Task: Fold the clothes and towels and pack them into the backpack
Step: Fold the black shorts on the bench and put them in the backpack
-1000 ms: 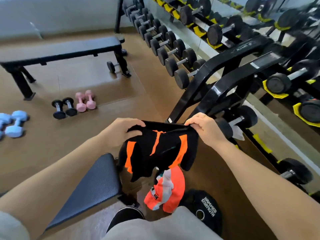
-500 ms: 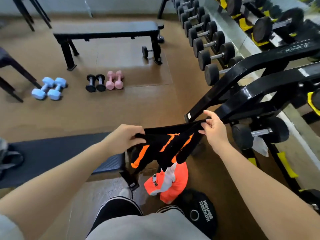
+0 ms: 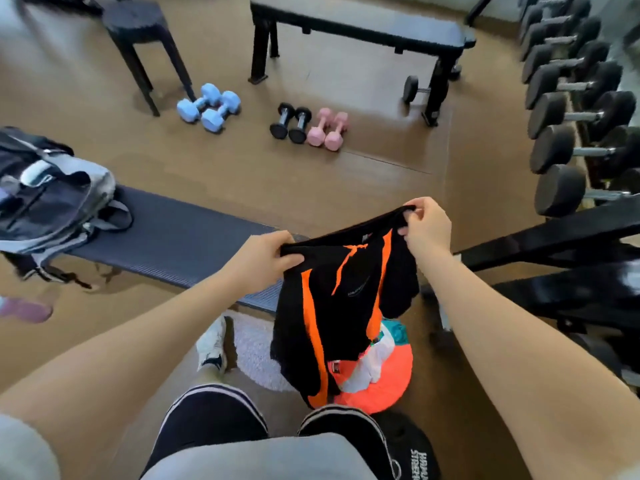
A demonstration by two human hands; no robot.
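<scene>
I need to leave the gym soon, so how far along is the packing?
Early. Nothing looks folded yet. Left hand and right hand hold the black and orange garment up by its top edge. Orange clothing lies on the floor below. The backpack waits on the bench.

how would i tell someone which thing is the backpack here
Start at the long dark bench running across the floor in front of the person. The backpack sits on its far left end. It is the only grey and black bag in view, with loose straps trailing off it.
</scene>
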